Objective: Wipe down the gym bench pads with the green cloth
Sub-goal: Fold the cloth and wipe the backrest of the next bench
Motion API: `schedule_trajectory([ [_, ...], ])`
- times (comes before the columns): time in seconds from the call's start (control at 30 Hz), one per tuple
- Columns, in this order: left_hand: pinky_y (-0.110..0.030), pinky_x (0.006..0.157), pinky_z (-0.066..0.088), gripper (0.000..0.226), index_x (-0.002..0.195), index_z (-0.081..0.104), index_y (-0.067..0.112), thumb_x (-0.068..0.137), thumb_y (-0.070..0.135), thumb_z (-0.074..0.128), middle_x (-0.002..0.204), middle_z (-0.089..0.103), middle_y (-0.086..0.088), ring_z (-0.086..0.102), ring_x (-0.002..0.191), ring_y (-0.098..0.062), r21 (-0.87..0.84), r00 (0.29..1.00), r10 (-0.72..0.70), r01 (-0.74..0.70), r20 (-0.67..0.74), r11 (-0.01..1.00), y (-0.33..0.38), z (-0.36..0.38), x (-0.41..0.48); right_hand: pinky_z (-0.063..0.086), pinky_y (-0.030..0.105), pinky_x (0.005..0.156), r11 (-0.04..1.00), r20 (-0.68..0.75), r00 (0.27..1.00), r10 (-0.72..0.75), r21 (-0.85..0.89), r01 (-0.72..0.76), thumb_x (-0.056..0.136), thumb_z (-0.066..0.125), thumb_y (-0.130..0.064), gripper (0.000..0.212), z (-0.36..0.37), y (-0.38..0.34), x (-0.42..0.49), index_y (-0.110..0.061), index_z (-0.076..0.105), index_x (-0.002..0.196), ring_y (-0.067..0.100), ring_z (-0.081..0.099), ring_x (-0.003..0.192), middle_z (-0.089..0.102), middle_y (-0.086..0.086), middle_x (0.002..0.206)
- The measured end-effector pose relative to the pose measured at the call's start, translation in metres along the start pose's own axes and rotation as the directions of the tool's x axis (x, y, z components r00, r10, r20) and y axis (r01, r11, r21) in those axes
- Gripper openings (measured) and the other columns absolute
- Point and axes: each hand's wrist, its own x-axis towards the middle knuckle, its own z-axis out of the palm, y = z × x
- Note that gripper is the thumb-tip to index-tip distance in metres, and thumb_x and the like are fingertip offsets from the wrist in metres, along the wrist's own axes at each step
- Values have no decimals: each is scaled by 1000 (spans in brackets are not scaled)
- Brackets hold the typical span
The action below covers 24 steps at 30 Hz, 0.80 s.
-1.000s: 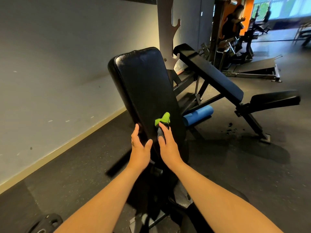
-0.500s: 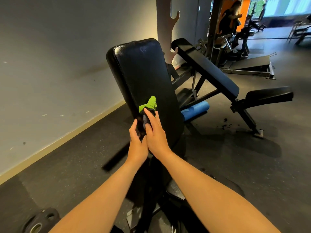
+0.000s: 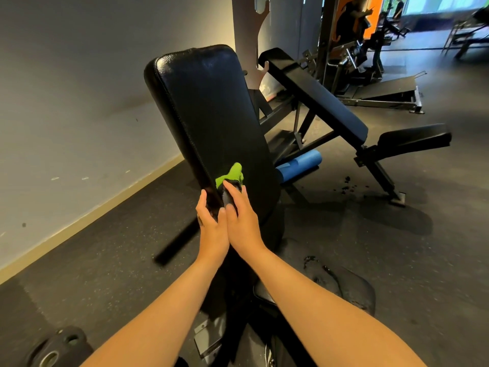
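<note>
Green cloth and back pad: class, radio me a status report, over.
Left grip holds lower left edge of back pad. Right grip presses green cloth low on pad. Blue roller on floor behind, apart.

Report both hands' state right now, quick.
Left hand: grips the left edge of the pad.
Right hand: open, fingers flat, pressing the cloth on the pad.
</note>
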Motion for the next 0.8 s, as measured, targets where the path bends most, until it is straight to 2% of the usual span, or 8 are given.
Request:
schedule_trajectory([
  [0.07, -41, 120, 26, 64, 154, 5, 46, 106, 33, 46, 166, 12, 2, 17, 152, -17, -21, 1000, -5, 5, -17, 1000, -2, 2, -1, 28, 40, 120, 999, 34, 999, -38, -1, 39, 107, 40, -23, 44, -3, 2, 4, -48, 40, 143, 5, 21, 149, 16, -14, 164],
  [0.17, -27, 111, 22, 62, 157, 5, 38, 107, 31, 42, 167, 10, 2, 16, 151, -15, 2, 999, 9, -9, -37, 1000, -3, 6, -4, 31, 30, 118, 999, 36, 998, -44, 12, 44, 107, 39, -21, 46, -13, 22, 3, -48, 39, 144, 1, 26, 145, 20, -14, 162],
  [0.3, -25, 110, 16, 64, 158, -1, 37, 108, 32, 39, 168, 1, 7, 8, 152, -13, 38, 999, 16, -15, -33, 999, -6, 13, -8, 28, 35, 118, 991, -53, 990, 134, -5, -134, 107, 39, -21, 51, -25, 52, 0, -49, 31, 148, 13, 23, 149, 20, -7, 164],
  [0.43, -29, 115, 12, 67, 158, -4, 38, 107, 30, 39, 167, -1, 11, 6, 153, -13, 43, 996, -4, 7, -86, 999, -8, 24, -10, 33, 33, 113, 966, -103, 961, 257, 14, -257, 106, 40, -17, 54, -31, 62, -1, -44, 28, 151, 17, 31, 145, 26, -3, 161],
  [0.53, -27, 109, 15, 83, 157, -9, 40, 103, 24, 51, 167, 0, 7, 8, 153, -17, 64, 995, -30, 36, -100, 997, -5, 36, -13, 31, 30, 114, 987, -66, 985, 159, 43, -157, 106, 41, -21, 49, -28, 56, 1, -46, 34, 148, 8, 24, 146, 21, -5, 164],
  [0.63, -39, 118, 17, 86, 155, -13, 45, 102, 26, 51, 167, 2, 6, 8, 153, -24, 64, 984, -56, 67, -166, 996, -6, 49, -11, 31, 28, 114, 995, -33, 996, 88, 59, -86, 106, 40, -20, 45, -29, 52, 13, -44, 40, 145, 8, 25, 147, 20, -6, 164],
  [0.7, -47, 121, 14, 86, 153, -16, 47, 102, 28, 51, 167, 0, 5, 6, 153, -26, 74, 979, -74, 89, -191, 993, -10, 55, -7, 34, 37, 116, 996, -64, 994, 89, 31, -87, 106, 38, -19, 46, -35, 58, 26, -46, 38, 143, 15, 29, 147, 22, -4, 163],
  [0.8, -47, 122, 8, 85, 153, -19, 45, 104, 29, 48, 167, -7, 7, 0, 154, -22, 91, 974, -90, 111, -209, 990, -15, 61, -7, 38, 32, 106, 986, -149, 975, 167, 18, -167, 106, 37, -20, 48, -48, 66, 44, -49, 34, 144, 19, 37, 141, 30, -3, 159],
])
